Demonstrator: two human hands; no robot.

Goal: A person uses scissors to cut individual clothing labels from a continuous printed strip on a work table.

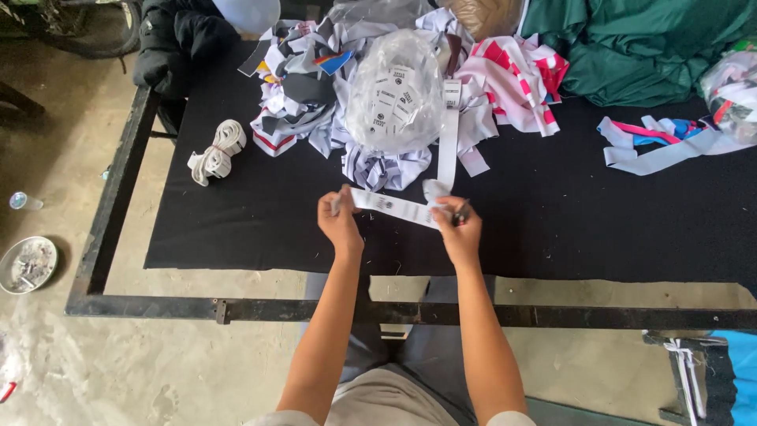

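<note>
My left hand [339, 222] pinches the left end of a white printed label strip [393, 207], held flat just above the black cloth tabletop [252, 229]. My right hand [460, 229] grips the strip's right end together with a small dark tool, possibly scissors [460, 211]; its shape is hard to make out. A longer white label ribbon [448, 134] runs from the right hand up to a clear plastic bag full of labels [394, 91].
A heap of white, grey and pink fabric strips [315, 95] lies behind the bag. A rolled white band [217, 151] sits at left, green cloth [639, 47] and loose strips [662, 146] at right. The black metal frame [236, 309] edges the table; a dish [27, 264] rests on the floor.
</note>
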